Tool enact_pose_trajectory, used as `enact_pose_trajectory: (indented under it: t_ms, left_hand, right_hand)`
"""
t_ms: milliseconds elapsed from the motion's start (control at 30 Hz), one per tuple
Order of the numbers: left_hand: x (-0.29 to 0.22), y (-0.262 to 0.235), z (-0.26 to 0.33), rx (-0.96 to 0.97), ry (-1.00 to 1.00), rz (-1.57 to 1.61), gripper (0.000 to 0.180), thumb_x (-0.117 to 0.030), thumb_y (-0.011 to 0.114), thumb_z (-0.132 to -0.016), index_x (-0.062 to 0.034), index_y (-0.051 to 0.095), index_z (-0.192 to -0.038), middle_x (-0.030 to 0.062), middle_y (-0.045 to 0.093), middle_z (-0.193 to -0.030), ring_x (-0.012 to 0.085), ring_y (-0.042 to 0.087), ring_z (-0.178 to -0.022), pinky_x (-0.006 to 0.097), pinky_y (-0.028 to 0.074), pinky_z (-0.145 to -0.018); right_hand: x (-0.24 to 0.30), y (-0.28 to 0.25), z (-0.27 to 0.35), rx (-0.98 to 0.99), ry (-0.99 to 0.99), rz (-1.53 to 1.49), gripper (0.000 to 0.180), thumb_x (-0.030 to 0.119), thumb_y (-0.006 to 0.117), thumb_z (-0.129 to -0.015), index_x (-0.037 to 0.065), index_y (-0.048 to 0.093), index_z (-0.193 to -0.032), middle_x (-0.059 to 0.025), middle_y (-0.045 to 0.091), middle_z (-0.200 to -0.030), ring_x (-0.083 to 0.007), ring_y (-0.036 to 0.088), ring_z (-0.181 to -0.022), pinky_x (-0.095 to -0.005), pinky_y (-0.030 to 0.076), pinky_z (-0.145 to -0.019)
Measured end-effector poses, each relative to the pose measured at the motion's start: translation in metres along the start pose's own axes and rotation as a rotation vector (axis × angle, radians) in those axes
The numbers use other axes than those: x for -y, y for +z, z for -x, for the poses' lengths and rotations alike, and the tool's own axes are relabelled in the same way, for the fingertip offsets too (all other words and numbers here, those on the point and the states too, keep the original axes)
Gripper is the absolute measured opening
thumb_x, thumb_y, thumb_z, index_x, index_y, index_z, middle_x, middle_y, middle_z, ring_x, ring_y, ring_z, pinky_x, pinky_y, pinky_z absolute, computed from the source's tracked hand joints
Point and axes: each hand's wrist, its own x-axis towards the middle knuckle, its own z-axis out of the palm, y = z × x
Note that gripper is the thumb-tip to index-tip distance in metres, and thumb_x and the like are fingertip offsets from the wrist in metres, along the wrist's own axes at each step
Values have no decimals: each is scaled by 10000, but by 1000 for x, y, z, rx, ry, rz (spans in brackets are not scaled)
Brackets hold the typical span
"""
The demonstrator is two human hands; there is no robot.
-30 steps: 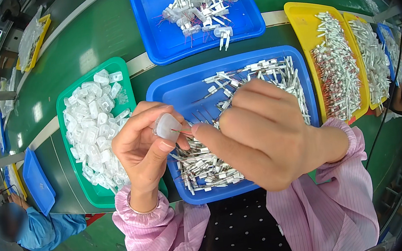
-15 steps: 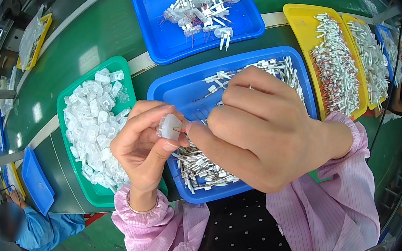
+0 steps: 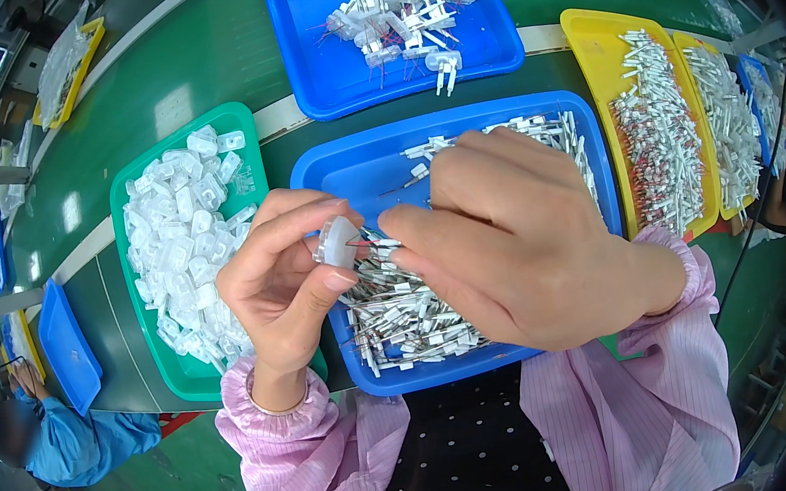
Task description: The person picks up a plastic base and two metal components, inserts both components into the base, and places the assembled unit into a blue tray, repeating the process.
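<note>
Between the thumb and fingers of my left hand (image 3: 283, 269) is a clear plastic housing (image 3: 335, 242), its flat whitish face turned to the right. My right hand (image 3: 510, 241) is closed in a pinch on a small white wired part (image 3: 385, 244). Thin red and dark wires run from this part to the housing's face; how far they enter it I cannot make out. Both hands are above a blue tray (image 3: 325, 170) of loose white wired parts (image 3: 412, 317). A green tray (image 3: 247, 131) heaped with clear plastic housings (image 3: 182, 242) stands left of my left hand.
Another blue tray (image 3: 320, 88) at the far side holds housings with wired parts attached. Yellow trays (image 3: 598, 34) of white wired parts stand at the right. On the left are an upright-leaning blue tray (image 3: 67, 344) and a person in blue (image 3: 93, 439).
My right hand has shifted slightly right, away from the housing, and the white wired part and wires now show between the hands. My left hand keeps its grip on the housing.
</note>
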Motion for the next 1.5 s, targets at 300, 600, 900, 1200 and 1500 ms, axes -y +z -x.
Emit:
enact_pose_trajectory:
  t_ms: [300,600,900,1200,1500]
  left_hand:
    - [1,4,0,-62,-28,-22,352,-31,640,-780,98,533,-1089,183,527,-984,201,589,-791,263,515,-612]
    - [-1,5,-1,-63,-30,153,337,-83,522,-868,56,467,-1171,195,530,-985,205,584,-709,235,469,-481]
    - [-13,4,-4,177,-289,-126,193,-28,576,-821,7,561,-1011,72,524,-897,118,475,-634,209,344,-492]
    - [-28,25,-4,157,29,-563,47,12,634,-763,1,639,-809,74,534,-718,144,470,-609,237,350,-512]
    - [-20,7,-8,-207,-345,-307,170,-25,510,-869,22,578,-1018,65,560,-897,121,517,-691,228,397,-572]
  right_hand:
    - [6,11,1,-236,-146,246,325,71,657,-479,-16,623,-790,-35,412,-673,-174,409,-564,-313,347,-479]
    - [5,1,2,-128,-374,373,394,192,592,-447,12,670,-789,-13,409,-659,-183,407,-628,-355,425,-575]
    - [-14,-1,12,-41,-158,27,305,76,658,-541,49,691,-843,-20,391,-647,-180,392,-586,-305,314,-522]
    - [-11,-13,15,-5,-63,-98,237,43,690,-625,49,690,-862,-17,434,-638,-173,409,-579,-291,315,-530]
    - [-21,-20,25,-79,315,-296,221,-35,627,-734,27,672,-942,-70,542,-714,-158,483,-598,-257,372,-525]
